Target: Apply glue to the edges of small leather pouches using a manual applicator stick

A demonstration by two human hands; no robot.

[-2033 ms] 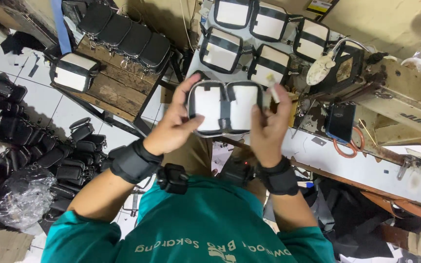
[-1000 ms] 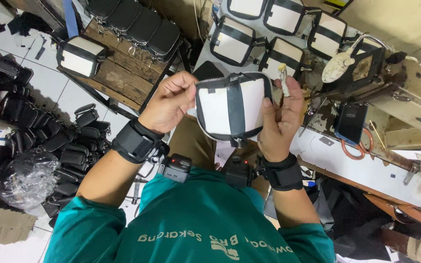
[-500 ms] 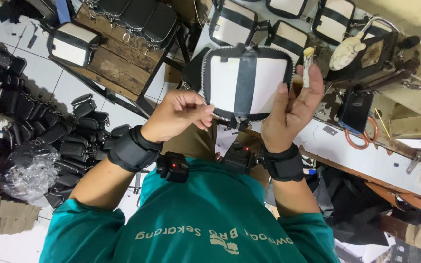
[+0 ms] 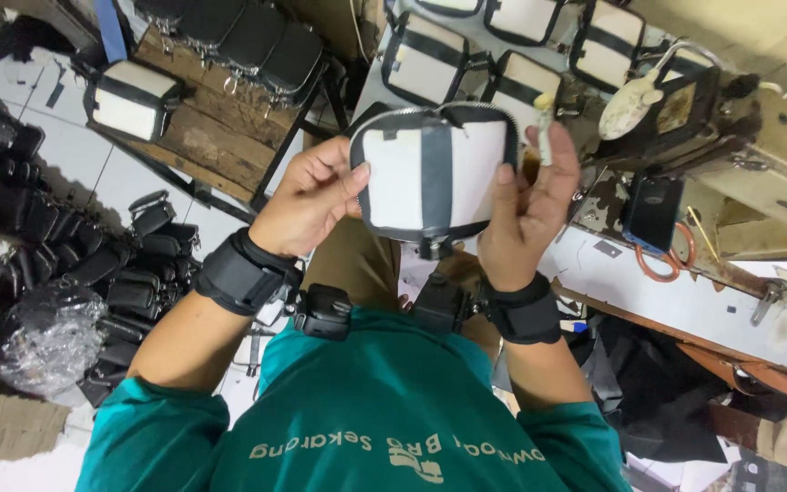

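While two seconds earlier the white and grey pouch (image 4: 432, 173) was held folded lower down, it is now raised, opened flat and gripped at its sides by the left hand (image 4: 307, 196) and right hand (image 4: 526, 205), just below the finished pouches (image 4: 466, 55).

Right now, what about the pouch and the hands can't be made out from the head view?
- Pouch: its far side faces away; the lower right edge sits behind the right hand.
- Left hand: its fingertips are tucked behind the pouch's edge.
- Small pale stick in the right hand: too small to identify.
- Zipper pull: too small to locate.
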